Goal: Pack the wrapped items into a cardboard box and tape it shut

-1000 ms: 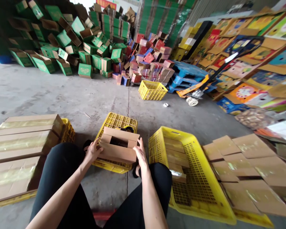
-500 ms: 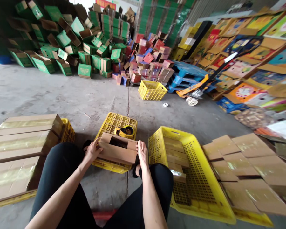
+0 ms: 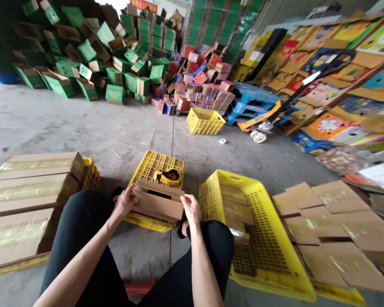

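Observation:
A small brown cardboard box [image 3: 158, 207] rests on an upturned yellow crate [image 3: 144, 168] between my knees. A narrow dark gap shows between its long top flaps. My left hand [image 3: 124, 202] grips the box's left end, fingers over the top edge. At the right end, my right hand [image 3: 191, 208] has its fingertips pressed on the flap edge, thumb and fingers together. Just behind the box, a yellow tape dispenser [image 3: 168, 176] lies on the crate.
Taped cartons [image 3: 32, 192] are stacked at my left. To my right stands a large yellow crate [image 3: 259, 213] holding several small boxes, with more flat-topped cartons [image 3: 336, 226] beyond it. Farther off are a yellow basket [image 3: 205, 121], a pallet jack [image 3: 265, 119] and heaped green boxes [image 3: 115, 94].
The box's top opening has narrowed as the end flaps and long flaps folded inward. My right hand has shifted slightly, its fingers now bent at the flap edge. My left hand stays put.

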Available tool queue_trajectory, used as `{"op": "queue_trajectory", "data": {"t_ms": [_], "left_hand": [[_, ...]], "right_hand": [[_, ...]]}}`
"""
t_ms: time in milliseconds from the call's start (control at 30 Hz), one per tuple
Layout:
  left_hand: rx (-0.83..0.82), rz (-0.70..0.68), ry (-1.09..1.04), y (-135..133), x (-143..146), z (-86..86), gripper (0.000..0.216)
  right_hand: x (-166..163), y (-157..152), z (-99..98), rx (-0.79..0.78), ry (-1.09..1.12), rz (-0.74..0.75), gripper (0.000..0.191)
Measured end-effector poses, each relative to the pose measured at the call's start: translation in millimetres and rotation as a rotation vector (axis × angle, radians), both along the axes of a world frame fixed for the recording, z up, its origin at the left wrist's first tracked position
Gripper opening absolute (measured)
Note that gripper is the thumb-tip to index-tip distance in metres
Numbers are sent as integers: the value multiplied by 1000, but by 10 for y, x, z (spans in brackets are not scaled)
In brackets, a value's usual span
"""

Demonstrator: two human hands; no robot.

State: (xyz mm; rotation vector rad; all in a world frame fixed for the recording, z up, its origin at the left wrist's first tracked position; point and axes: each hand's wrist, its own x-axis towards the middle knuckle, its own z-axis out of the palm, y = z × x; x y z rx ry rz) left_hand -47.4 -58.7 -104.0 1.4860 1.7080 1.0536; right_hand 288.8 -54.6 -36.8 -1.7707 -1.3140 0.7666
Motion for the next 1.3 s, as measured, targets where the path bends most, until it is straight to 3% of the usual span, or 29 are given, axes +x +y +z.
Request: {"op": "queue_trajectory", "data": {"t_ms": [500,833,1100,1300], "left_hand": [[55,-34,128,-31,6,104,63],[153,-72,249,-26,15,43,57],[94,-124,303,24,-11,11,57],[94,-123,335,50,-16,6,55]], "right_hand": [[-11,-15,-77,28,-148,-3,26],[-12,33,-251,111,-299,-17,20],[-38,17,-349,182,-397,-32,15],[-152,-64,-320,226,-447,-6,14]]}}
